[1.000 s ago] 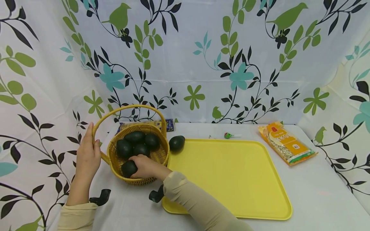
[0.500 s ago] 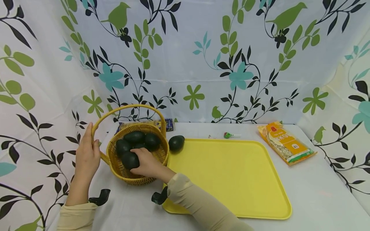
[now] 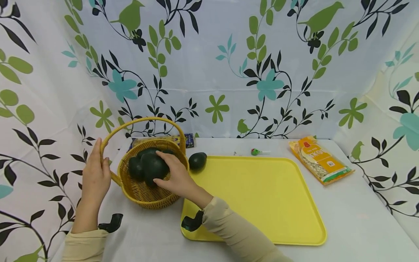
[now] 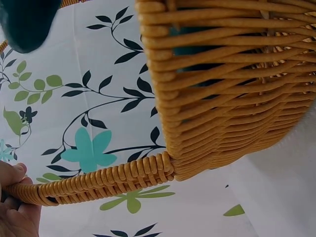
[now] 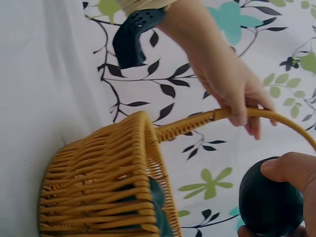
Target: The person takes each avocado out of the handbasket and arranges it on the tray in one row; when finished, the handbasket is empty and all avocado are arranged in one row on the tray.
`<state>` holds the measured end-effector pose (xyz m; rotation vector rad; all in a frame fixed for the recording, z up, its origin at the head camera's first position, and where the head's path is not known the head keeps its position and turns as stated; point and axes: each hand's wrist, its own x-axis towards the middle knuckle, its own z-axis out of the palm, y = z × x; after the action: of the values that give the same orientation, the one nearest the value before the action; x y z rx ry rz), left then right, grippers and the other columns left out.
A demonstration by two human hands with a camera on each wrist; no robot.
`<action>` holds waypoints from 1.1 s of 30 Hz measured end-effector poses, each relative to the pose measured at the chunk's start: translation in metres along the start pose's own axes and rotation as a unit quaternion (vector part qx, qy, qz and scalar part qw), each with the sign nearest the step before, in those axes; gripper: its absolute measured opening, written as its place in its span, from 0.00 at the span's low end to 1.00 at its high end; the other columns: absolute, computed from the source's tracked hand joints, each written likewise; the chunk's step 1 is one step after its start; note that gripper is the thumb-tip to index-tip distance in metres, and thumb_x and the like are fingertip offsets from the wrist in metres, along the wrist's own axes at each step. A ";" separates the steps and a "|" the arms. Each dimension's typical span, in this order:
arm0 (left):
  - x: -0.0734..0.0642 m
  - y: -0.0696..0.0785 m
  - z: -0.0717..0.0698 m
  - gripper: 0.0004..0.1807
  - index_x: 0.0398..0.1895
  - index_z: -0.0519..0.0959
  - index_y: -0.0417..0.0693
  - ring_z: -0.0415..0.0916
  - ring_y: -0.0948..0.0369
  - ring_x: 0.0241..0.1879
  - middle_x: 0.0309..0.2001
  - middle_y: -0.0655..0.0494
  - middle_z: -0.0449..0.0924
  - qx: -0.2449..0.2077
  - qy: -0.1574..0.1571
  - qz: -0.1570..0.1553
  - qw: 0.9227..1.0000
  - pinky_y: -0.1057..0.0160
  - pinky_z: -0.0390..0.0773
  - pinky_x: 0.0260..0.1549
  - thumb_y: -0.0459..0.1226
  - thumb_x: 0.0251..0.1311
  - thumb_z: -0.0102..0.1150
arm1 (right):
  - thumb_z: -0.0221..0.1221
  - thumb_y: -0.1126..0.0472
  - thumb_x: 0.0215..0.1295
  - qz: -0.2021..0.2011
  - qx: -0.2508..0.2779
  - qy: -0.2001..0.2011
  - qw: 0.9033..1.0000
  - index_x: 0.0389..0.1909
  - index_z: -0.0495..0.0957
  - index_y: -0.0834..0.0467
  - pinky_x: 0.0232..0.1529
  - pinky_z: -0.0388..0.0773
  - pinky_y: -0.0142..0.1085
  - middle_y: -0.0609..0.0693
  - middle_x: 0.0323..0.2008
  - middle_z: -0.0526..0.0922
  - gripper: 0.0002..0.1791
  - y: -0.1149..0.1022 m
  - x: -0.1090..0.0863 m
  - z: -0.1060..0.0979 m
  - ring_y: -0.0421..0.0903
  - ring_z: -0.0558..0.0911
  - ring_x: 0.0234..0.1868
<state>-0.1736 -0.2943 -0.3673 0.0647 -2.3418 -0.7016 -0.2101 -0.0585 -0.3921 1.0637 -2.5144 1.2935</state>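
Observation:
My left hand (image 3: 95, 174) grips the side of the tall handle (image 4: 108, 178) of a yellow-brown wicker basket (image 3: 144, 194). Thumb and fingers of my right hand (image 3: 179, 175) hold a dark green avocado (image 3: 153, 168), raised above the basket's rim; in the right wrist view this avocado (image 5: 269, 202) is clear of the basket wall (image 5: 98, 182). More dark avocados (image 3: 135, 167) lie inside the basket, partly hidden behind the held one. Another avocado (image 3: 198, 161) rests outside, between the basket and the far left corner of a yellow tray (image 3: 258, 200).
An orange-and-clear bag of grain (image 3: 320, 160) lies on the white table at the right. A lollipop (image 3: 258, 151) is beyond the tray's far edge. Behind the basket is a dark blue and yellow packet (image 3: 189, 140). Patterned cloth (image 3: 216, 72) hangs behind the table.
My right hand has lifted the avocado from the basket's near left inside, up and slightly right over the basket. The left hand keeps hold of the handle.

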 end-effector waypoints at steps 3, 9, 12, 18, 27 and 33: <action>0.001 0.000 0.000 0.36 0.75 0.47 0.58 0.69 0.34 0.49 0.62 0.32 0.65 0.001 -0.002 -0.003 1.000 0.32 0.71 0.46 0.27 0.67 0.42 | 0.66 0.57 0.55 -0.034 0.011 0.047 0.998 0.71 0.56 0.47 0.64 0.71 0.36 0.48 0.66 0.66 0.44 -0.001 -0.004 -0.011 0.43 0.66 0.67; 0.002 -0.001 0.000 0.36 0.75 0.48 0.59 0.68 0.34 0.54 0.64 0.33 0.64 -0.003 0.001 -0.003 1.000 0.33 0.69 0.51 0.27 0.67 0.43 | 0.68 0.60 0.53 -0.079 0.034 0.125 0.988 0.69 0.60 0.51 0.59 0.75 0.34 0.50 0.65 0.68 0.42 0.002 -0.011 -0.031 0.45 0.69 0.65; 0.002 -0.001 -0.001 0.36 0.75 0.48 0.59 0.68 0.34 0.53 0.65 0.34 0.64 -0.004 0.001 -0.005 1.000 0.33 0.69 0.50 0.27 0.67 0.43 | 0.68 0.62 0.52 -0.095 0.048 0.158 0.982 0.68 0.61 0.54 0.50 0.80 0.32 0.54 0.63 0.68 0.42 0.005 -0.014 -0.041 0.48 0.72 0.62; 0.002 0.000 -0.001 0.36 0.75 0.48 0.60 0.68 0.34 0.55 0.66 0.35 0.63 -0.008 -0.002 -0.009 1.000 0.33 0.68 0.52 0.27 0.67 0.43 | 0.68 0.65 0.51 -0.053 0.069 0.215 0.973 0.68 0.62 0.54 0.43 0.84 0.38 0.56 0.62 0.69 0.42 0.014 -0.019 -0.067 0.51 0.75 0.57; 0.000 0.000 0.000 0.36 0.75 0.49 0.58 0.68 0.33 0.53 0.64 0.33 0.65 -0.011 0.010 0.005 1.000 0.32 0.68 0.50 0.26 0.66 0.43 | 0.67 0.64 0.53 0.040 0.127 0.262 0.956 0.68 0.61 0.51 0.52 0.80 0.39 0.56 0.63 0.66 0.41 0.044 -0.022 -0.088 0.53 0.73 0.60; 0.000 0.000 0.000 0.36 0.74 0.49 0.58 0.68 0.33 0.52 0.64 0.33 0.65 -0.014 0.013 0.010 1.000 0.32 0.68 0.50 0.26 0.66 0.43 | 0.66 0.65 0.54 0.091 0.138 0.281 0.945 0.69 0.60 0.51 0.54 0.79 0.46 0.57 0.64 0.64 0.41 0.066 -0.024 -0.090 0.55 0.71 0.63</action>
<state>-0.1734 -0.2947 -0.3672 0.0369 -2.3031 -0.7195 -0.2521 0.0476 -0.3893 0.4044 -2.0692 1.7377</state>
